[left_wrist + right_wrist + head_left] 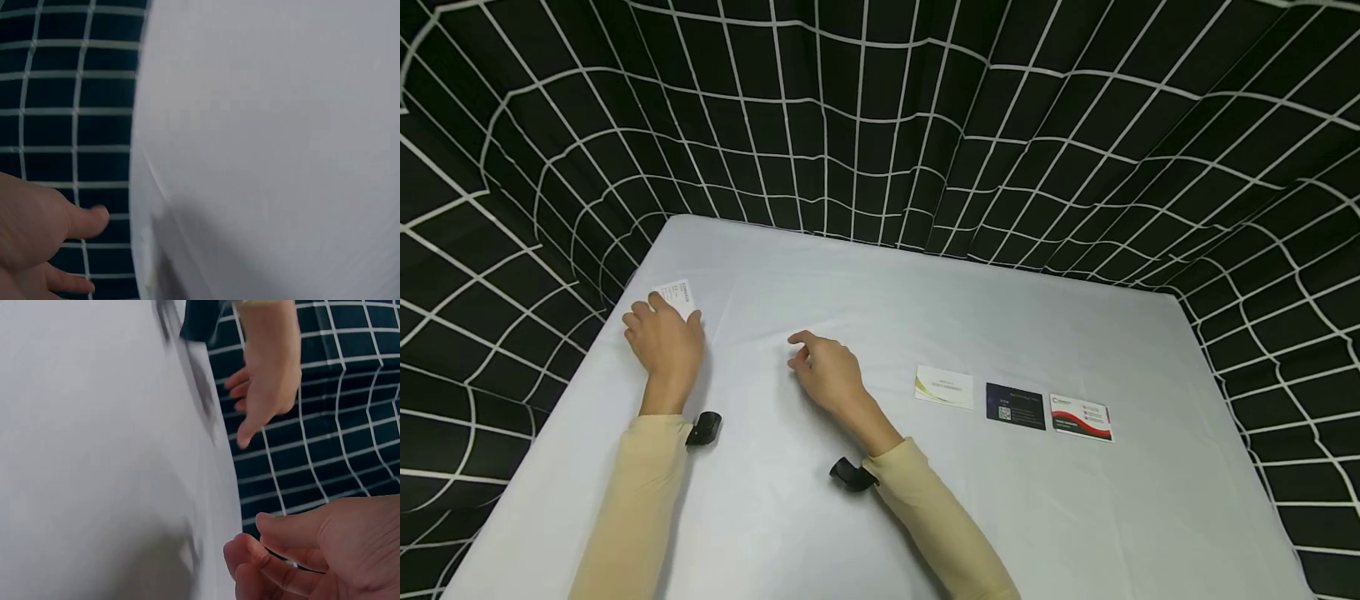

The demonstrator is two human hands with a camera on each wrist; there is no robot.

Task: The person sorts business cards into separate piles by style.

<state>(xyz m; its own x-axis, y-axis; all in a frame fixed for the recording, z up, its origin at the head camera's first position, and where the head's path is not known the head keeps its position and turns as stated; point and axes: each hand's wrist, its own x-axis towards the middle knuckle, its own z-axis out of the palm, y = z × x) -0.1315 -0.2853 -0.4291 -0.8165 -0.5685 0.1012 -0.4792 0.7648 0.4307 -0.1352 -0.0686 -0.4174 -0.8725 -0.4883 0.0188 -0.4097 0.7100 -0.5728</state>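
At the table's left side, my left hand (666, 337) is over the near part of a white card with small dark print (676, 293). Its fingers are spread and loosely bent; in the left wrist view the thumb (90, 222) stands apart from the fingers, and nothing is seen between them. My right hand (831, 371) is above the white cloth near the middle, fingers loosely curled. Seen in the right wrist view, its thumb (287, 528) and fingertips come close together with no object visible between them.
To the right of my right hand lie a white card with yellow-green curves (943, 387), a dark card with a QR code (1015, 407) and a white card with red and black waves (1081, 417). A black curtain with a white grid (880, 125) surrounds the white-covered table (925, 292).
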